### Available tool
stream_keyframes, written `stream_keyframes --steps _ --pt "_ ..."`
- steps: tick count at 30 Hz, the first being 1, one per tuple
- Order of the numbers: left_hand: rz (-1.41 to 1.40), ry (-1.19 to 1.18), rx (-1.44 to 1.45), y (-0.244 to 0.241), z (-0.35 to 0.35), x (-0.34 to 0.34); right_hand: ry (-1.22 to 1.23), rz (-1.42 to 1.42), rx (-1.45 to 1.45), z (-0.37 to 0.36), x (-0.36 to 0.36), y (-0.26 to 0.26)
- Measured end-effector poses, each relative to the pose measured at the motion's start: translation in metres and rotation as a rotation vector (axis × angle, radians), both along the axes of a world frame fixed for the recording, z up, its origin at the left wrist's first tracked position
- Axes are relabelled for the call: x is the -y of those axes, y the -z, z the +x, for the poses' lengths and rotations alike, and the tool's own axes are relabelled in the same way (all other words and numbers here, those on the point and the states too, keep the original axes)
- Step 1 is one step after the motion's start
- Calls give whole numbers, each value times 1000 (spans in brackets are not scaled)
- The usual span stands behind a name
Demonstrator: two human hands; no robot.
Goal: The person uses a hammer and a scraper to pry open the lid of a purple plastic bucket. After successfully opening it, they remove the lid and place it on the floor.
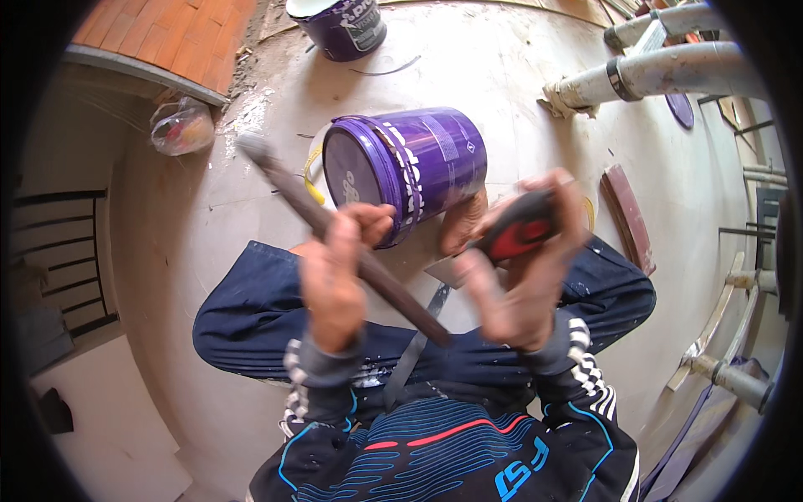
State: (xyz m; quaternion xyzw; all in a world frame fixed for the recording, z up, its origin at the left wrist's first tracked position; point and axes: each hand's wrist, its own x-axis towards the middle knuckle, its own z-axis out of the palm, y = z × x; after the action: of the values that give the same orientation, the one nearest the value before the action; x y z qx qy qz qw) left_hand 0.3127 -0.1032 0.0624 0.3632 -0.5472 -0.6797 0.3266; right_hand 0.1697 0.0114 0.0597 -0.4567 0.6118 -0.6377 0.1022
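Note:
My left hand (335,276) is closed around a dark wooden stick (386,282), which slants across my lap; its whitish far end is blurred. A black and red handle (517,229) sits in my right hand (533,270), and a flat metal blade (445,273) shows below it, like a putty knife or scraper. Just beyond both hands a purple plastic bucket (439,157) with its lid on lies on its side on the floor, near my bare foot (461,223). A dark strap (411,364) runs between my crossed legs.
Another purple bucket (351,31) stands farther off. A knotted clear plastic bag (182,128) lies at the left by orange tiles (169,31). To the right are a reddish-brown block (630,219) and metal scaffold pipes (677,72). White debris (248,113) is scattered on the floor.

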Motion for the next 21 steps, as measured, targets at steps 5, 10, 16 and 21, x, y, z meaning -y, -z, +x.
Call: stream_keyframes --steps 5,10,16,21 --pt "-345 -299 264 41 25 123 315 -537 381 -21 10 -25" --pt "-278 -100 99 102 5 177 252 -488 393 -15 43 22" --pt "-196 144 12 101 -21 160 285 12 67 -14 -17 42" --pt "-189 96 -47 109 -28 151 249 266 -281 -15 -48 51"
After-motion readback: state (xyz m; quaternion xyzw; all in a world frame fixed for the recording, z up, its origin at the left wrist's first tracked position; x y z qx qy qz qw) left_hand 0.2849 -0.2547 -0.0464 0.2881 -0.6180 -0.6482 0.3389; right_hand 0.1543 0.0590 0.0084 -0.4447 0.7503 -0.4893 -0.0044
